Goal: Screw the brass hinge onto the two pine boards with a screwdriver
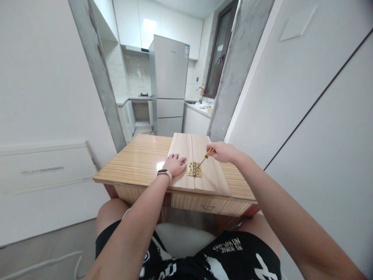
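A yellow-and-black screwdriver (208, 153) is gripped in my right hand (223, 152), its shaft slanting down to the left. The tip meets the right leaf of a brass hinge (194, 169); whether it sits in a screw head is too small to tell. That hinge lies open across the seam between two pale wooden boards, the left board (180, 142) and the right board (215, 179). My left hand (175, 165) rests on the left board just beside the hinge, fingers spread and thumb toward the hinge. A pale-banded wristwatch (165, 173) is on that wrist.
Both boards lie on a striped wooden table (136, 155) with a drawer handle (208, 207) at its front. My legs are under its near edge. A white wall panel (314, 128) stands close on the right. Beyond are a fridge (170, 70) and a kitchen counter (198, 109).
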### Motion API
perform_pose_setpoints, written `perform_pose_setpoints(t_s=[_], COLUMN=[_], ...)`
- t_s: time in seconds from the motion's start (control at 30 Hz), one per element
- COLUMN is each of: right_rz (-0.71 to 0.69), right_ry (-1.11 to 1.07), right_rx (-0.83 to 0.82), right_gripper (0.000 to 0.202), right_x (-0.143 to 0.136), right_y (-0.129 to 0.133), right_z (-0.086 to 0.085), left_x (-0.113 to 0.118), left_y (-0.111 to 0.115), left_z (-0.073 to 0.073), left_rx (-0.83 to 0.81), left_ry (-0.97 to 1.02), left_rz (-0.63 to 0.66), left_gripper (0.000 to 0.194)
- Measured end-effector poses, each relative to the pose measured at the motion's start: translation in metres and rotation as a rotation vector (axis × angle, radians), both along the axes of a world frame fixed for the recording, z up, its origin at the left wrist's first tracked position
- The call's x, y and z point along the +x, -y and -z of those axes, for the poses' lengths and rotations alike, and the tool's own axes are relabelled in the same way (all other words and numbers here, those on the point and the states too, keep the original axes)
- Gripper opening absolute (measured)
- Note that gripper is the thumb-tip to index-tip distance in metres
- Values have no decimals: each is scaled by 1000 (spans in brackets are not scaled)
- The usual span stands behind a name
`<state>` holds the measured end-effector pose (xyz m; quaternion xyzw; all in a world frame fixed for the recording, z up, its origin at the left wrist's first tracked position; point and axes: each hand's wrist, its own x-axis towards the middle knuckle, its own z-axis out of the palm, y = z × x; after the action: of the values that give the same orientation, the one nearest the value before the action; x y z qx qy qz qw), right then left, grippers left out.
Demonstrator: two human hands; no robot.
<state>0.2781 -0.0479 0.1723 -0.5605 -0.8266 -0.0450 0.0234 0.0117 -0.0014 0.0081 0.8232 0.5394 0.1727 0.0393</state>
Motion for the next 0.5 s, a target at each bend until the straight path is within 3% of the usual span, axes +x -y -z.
perform_pose_setpoints(t_s=[0.5], right_rz=[150], right_ry=[33], right_rx=[11], right_gripper=[31], right_x=[-18], right_y=[-9], right_z=[0], left_x=[1], left_y=[0], left_z=[1], left_rx=[1], left_ry=[0], left_rz=[-3], left_gripper=[51])
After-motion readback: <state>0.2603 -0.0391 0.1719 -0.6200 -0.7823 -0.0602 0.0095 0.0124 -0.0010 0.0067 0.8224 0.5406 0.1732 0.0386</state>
